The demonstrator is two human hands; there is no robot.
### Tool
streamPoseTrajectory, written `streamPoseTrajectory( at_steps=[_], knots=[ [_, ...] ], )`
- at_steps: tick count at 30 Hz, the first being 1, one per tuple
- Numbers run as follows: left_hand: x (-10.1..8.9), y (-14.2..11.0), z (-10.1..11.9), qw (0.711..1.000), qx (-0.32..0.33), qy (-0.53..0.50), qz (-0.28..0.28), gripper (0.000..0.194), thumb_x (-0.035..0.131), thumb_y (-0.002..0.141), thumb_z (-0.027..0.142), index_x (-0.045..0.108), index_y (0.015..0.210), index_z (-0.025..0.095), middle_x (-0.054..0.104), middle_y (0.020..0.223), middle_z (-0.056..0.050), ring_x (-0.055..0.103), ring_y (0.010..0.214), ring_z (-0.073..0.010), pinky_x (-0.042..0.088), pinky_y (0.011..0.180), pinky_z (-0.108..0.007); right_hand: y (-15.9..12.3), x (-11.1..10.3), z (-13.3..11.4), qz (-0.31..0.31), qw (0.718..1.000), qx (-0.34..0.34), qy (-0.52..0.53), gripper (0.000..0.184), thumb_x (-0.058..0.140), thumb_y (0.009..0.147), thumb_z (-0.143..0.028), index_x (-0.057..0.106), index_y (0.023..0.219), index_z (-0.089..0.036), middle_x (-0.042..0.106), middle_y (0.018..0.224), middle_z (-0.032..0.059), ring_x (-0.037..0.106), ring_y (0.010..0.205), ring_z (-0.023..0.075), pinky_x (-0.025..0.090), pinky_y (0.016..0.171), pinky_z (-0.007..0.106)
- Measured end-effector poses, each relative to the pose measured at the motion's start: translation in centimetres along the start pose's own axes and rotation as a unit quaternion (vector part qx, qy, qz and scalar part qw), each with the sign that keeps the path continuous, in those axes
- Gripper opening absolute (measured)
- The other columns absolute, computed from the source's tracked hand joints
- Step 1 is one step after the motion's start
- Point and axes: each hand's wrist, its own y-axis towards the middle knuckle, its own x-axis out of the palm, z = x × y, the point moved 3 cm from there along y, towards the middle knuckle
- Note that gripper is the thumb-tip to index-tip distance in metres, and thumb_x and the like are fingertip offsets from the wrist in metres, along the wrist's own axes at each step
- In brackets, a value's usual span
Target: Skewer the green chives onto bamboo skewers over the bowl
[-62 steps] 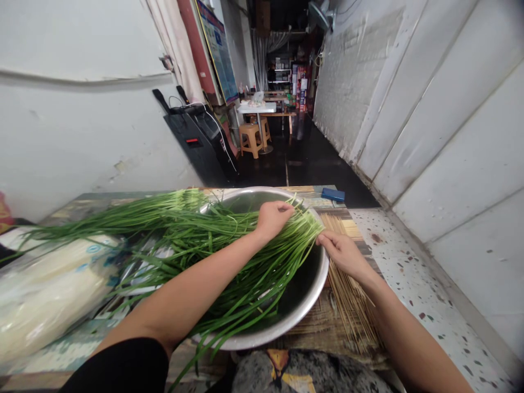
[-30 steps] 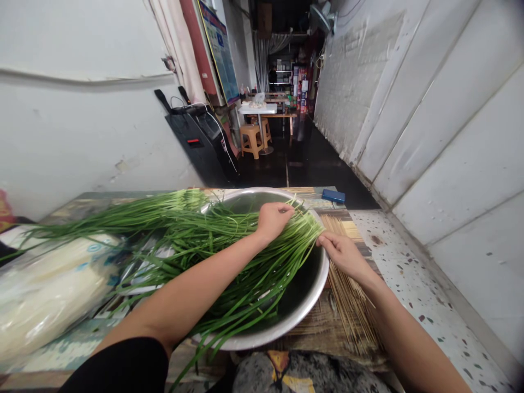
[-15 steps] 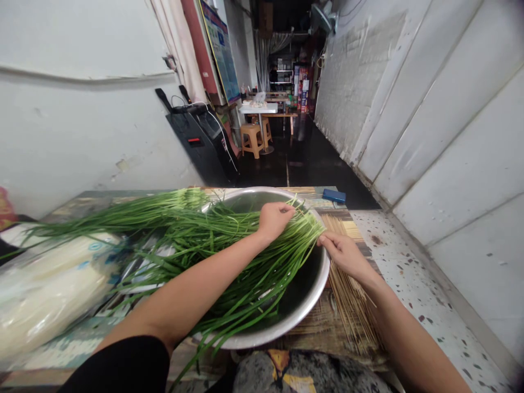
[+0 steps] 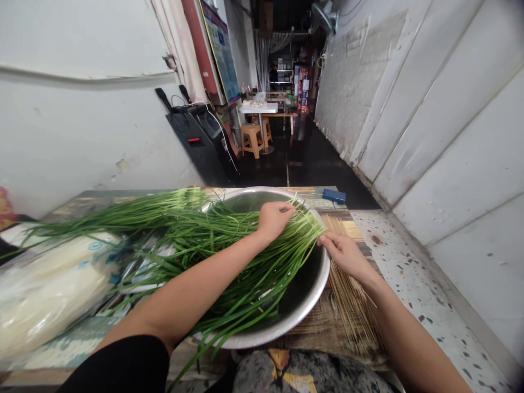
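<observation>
Across the basin (image 4: 301, 289) on the table (image 4: 315, 323): our green stalks (image 4: 216, 234), pale ends toward the table's right edge.
Left hand (image 4: 274, 219): curled over them; we cannot tell its grip.
Right hand (image 4: 341, 252): pinching the ends.

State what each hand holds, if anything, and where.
Right hand: the greens, by their pale ends. Left hand: closed above the greens, hold unclear.
</observation>
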Motion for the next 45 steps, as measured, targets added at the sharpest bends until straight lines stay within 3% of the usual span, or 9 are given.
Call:
streamPoseTrajectory(
  at_steps=[29,45],
  knots=[
    [0.55,0.03,-0.16,0.999,0.02,0.016,-0.041,0.018,0.059,0.076,0.02,0.073,0.086,0.015,0.072,0.087,-0.005,0.067,0.08,-0.0167,0.049,0.081,-0.027,-0.08,-0.03,-0.11,-0.002,1.0,0.004,0.0,0.026,0.039,0.087,-0.029,0.058,0.074,-0.018,0.06,0.068,0.0003,0.054,0.066,0.0153,0.038,0.062,0.024],
    [0.32,-0.07,-0.1,1.0,0.01,0.022,-0.005,0.015,0.061,0.073,0.021,0.073,0.081,0.017,0.072,0.084,-0.004,0.066,0.077,-0.0161,0.05,0.079,-0.027,-0.09,-0.09,-0.24,-0.004,1.0,0.005,-0.005,0.026,0.039,0.088,-0.029,0.058,0.073,-0.018,0.06,0.068,-0.0001,0.054,0.066,0.0151,0.038,0.062,0.024]
  ],
)
